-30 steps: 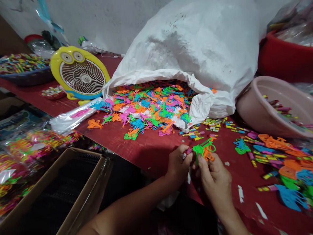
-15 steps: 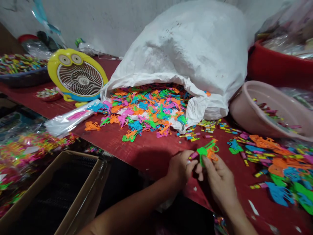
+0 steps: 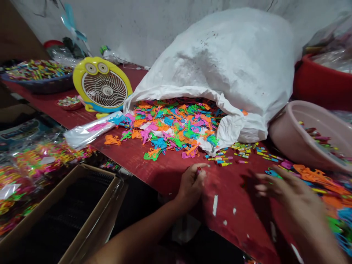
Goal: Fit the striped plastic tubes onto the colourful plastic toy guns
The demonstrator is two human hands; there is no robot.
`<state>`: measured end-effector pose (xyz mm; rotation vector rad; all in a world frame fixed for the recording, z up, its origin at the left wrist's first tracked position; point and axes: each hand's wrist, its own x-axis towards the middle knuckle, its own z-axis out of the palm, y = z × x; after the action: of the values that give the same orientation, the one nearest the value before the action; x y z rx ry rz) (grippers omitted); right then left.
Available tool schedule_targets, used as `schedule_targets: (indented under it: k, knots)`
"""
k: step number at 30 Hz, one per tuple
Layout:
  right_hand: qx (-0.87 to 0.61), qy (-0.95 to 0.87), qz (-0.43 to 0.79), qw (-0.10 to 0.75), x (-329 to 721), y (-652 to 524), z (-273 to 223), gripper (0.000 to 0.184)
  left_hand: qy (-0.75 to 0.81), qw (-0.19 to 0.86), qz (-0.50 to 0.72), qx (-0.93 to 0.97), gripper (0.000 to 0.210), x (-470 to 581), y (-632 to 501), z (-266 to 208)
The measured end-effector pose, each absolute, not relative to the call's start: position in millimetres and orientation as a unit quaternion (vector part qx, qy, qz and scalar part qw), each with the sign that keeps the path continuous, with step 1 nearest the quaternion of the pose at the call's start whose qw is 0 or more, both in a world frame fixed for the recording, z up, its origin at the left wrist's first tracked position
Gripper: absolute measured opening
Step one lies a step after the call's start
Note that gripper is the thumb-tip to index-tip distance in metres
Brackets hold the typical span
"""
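Observation:
My left hand [image 3: 191,186] is closed above the red table [image 3: 176,176], fingers curled round a small tube [image 3: 198,170] whose dark red end shows. The rest of that tube is hidden. My right hand [image 3: 294,200] is stretched out at the right, its fingers spread and somewhat blurred, with nothing seen in them. Its fingertips are close to a blue plastic piece [image 3: 272,173] by the pile of orange plastic toys [image 3: 319,178] and tubes. Between the hands and the sack lie small yellow-labelled tubes [image 3: 243,148].
A big white sack [image 3: 220,62] spills bright plastic toys [image 3: 176,128]. A pink tub [image 3: 297,135] of tubes tilts at right. A yellow fan [image 3: 103,86], a clear plastic bag [image 3: 89,132] and a bowl of tubes [image 3: 38,82] stand left. A cardboard box [image 3: 90,212] is below the table edge.
The green and orange plastic toy has left my hands. My right hand has moved right, toward the pile, and opened. My left hand has shifted slightly left. The view has turned a little.

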<state>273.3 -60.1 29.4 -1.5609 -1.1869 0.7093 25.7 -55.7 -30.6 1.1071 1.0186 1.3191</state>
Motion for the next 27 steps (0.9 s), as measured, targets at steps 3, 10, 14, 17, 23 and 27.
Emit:
schedule_targets:
  k: [3,10,14,17,23,27]
  knots:
    - [-0.560,-0.700,0.185,0.403,200,-22,20,0.035,0.425,0.541,0.569,0.450,0.030,24,-57,-29]
    - [-0.362,-0.917,-0.073,0.150,128,46,25,0.037,0.458,0.512,0.596,0.415,0.024,22,-58,-23]
    - [-0.387,-0.907,-0.095,0.138,140,36,23,0.027,0.447,0.525,0.613,0.384,0.024,21,-57,-27]
    - [-0.435,-0.880,-0.072,0.177,159,17,18,0.026,0.451,0.529,0.623,0.357,0.027,20,-57,-28]
    - [-0.508,-0.797,0.112,0.306,183,-30,6,0.031,0.466,0.528,0.598,0.383,0.023,22,-55,-22]
    - [-0.553,-0.726,0.223,0.341,187,-54,9,0.032,0.451,0.563,0.547,0.424,0.022,24,-53,-16]
